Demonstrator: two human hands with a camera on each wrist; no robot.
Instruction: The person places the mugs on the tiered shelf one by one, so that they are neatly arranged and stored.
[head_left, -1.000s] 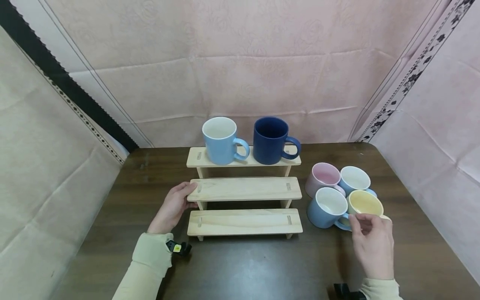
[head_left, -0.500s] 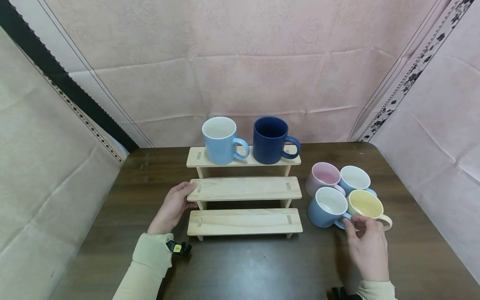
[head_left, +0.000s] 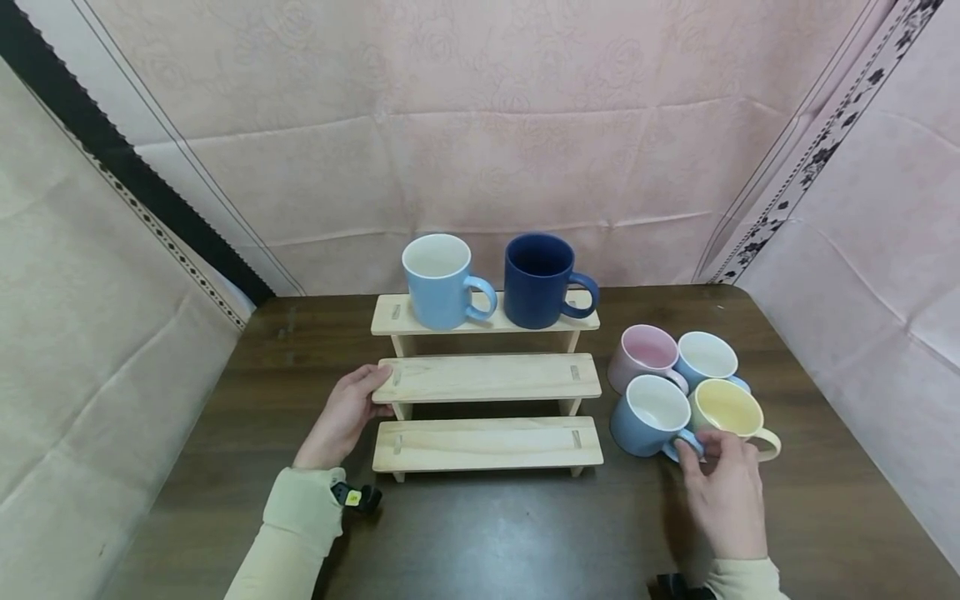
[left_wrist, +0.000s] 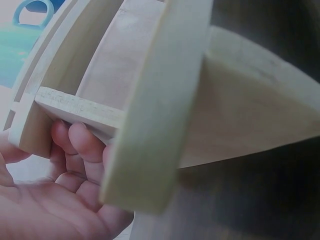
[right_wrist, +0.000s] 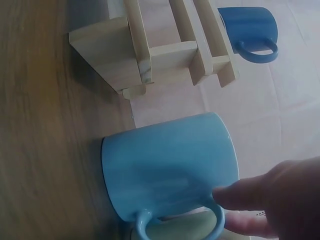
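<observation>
A three-tier wooden display stand point(head_left: 487, 379) stands in the middle of the table. My left hand point(head_left: 343, 417) grips the left end of its middle shelf, thumb on top. In the left wrist view, the fingers point(left_wrist: 85, 142) curl up under the board. At the right, my right hand point(head_left: 726, 496) pinches the handle of the front blue mug point(head_left: 637, 429) between thumb and finger. The right wrist view shows the thumb point(right_wrist: 240, 195) on the upper part of that handle. The blue mug stands upright on the table, close beside a yellow mug point(head_left: 726, 408).
On the top shelf are a light blue mug point(head_left: 437, 287) and a dark blue mug point(head_left: 536, 287). A pink mug point(head_left: 641, 358) and another light blue mug point(head_left: 707, 358) stand behind the front pair. Pale cloth point(head_left: 480, 150) hangs behind the table and at both sides.
My right hand has moved left from in front of the yellow mug onto the blue mug's handle. My left hand keeps its grip on the shelf.
</observation>
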